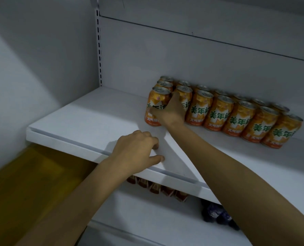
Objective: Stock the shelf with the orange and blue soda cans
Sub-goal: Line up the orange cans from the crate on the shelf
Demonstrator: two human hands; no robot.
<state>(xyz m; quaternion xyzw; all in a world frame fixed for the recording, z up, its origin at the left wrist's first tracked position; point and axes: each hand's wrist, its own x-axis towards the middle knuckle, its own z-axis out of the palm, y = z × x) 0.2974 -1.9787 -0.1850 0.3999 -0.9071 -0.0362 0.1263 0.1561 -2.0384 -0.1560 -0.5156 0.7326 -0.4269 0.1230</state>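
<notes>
**A:** From the head view, the right hand [169, 112] is reaching across to the left end of the stock, and its fingers are curling round the front orange can [153, 103] there. That's a firm grip on the side of the can.

**B:** And that can is standing upright on the white shelf [94, 118], touching its neighbour on the right. Two more are lining up right behind it, toward the back wall.

**A:** The rest of the orange cans [236, 119] are running from there in a front row toward the shelf's right edge, all upright and packed side by side, with more tops peeking out behind them.

**B:** What's the left hand [137, 150] doing?

**A:** It's resting at the shelf's front edge with the fingers loosely bent and the thumb sticking out. It's holding nothing.

**B:** The left half of the shelf is lying bare up to the slotted post [98, 50] in the back corner.

**A:** Under the front edge, a lower shelf [129, 215] is showing brownish packs [156, 188] and, further right, some dark blue things [217, 215]. They're too blurred to tell what they are.
</notes>
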